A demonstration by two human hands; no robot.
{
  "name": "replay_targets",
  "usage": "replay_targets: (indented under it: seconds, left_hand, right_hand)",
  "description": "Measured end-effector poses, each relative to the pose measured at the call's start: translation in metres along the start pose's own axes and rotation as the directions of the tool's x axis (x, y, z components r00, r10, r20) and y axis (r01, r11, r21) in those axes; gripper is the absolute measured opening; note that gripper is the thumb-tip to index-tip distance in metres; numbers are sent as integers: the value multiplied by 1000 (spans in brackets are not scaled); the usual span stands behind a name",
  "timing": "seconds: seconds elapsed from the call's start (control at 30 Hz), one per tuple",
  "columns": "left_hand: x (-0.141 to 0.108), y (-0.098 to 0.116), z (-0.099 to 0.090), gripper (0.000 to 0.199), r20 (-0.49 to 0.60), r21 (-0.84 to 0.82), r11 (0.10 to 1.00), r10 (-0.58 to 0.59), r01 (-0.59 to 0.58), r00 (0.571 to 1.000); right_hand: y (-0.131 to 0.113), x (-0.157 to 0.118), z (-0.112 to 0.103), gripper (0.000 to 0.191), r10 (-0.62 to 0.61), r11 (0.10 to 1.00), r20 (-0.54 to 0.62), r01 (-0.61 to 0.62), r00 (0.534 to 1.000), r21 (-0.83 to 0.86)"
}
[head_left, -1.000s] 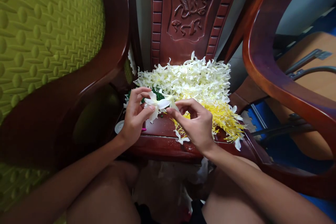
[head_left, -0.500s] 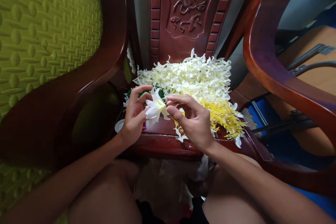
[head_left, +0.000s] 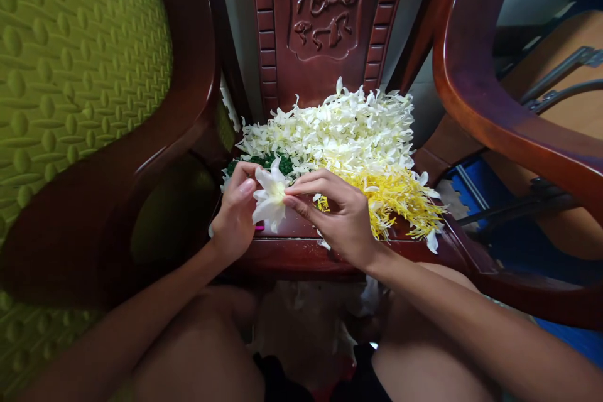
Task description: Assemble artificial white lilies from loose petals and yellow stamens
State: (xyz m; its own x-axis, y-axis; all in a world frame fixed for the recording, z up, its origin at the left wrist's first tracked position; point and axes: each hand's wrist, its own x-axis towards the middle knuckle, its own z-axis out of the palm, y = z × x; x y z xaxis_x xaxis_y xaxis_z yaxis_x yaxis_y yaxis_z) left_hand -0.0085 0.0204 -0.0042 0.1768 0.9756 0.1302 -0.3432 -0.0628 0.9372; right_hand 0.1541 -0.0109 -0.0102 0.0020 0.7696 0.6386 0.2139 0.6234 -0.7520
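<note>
A white artificial flower with spread petals is held up over the front of the wooden chair seat. My right hand pinches it at its pale yellow middle with thumb and forefinger. At its left side is my left hand, fingers curled and thumb bent in, closed against the petals' edge; the exact contact is partly hidden. Behind the hands lies a wide heap of white flower pieces. A pile of yellow stamen pieces is to the right, and small green pieces are to the left.
The carved chair back rises behind the heap. Curved wooden armrests stand left and right. Yellow-green textured matting fills the far left. A loose white petal lies at the seat's front edge.
The right hand and the flower have shifted slightly left. My left thumb and fingers have drawn closer together beside the petals. The whole view has tilted a little.
</note>
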Motion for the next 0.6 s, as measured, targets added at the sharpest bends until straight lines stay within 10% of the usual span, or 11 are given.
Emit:
replay_targets:
  seconds: [0.6]
  left_hand:
    - [0,-4,-2,10,80,-9,1000,12,-11,997]
  right_hand:
    - [3,-4,1,8,-164,985,35,166,986,-48]
